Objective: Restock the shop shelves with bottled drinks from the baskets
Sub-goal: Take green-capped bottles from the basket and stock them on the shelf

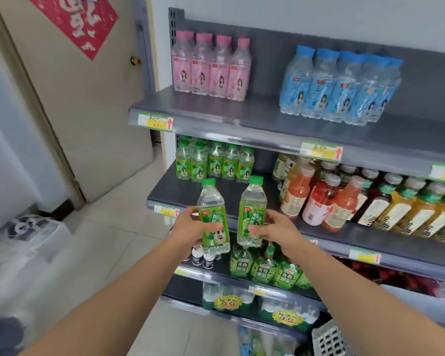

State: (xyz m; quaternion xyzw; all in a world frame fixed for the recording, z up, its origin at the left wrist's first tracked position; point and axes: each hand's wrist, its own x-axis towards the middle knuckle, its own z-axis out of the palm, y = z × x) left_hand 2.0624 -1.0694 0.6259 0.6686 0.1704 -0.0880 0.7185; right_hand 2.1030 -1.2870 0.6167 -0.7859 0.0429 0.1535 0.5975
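L hand (190,224) gripping one green-cap bottle (212,214), R hand (275,227) gripping another (252,211); both upright, hovering before mid shelf (242,194) w/ matching bottles (213,160).

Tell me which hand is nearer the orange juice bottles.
Right. The right hand, holding a green bottle, sits just left of the orange juice bottles; the left hand, holding a second green bottle, is farther left.

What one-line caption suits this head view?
Left hand holds the left bottle, right hand the right bottle, before the shelved green-capped row.

grey shelves (254,119), bottled drinks (216,163)
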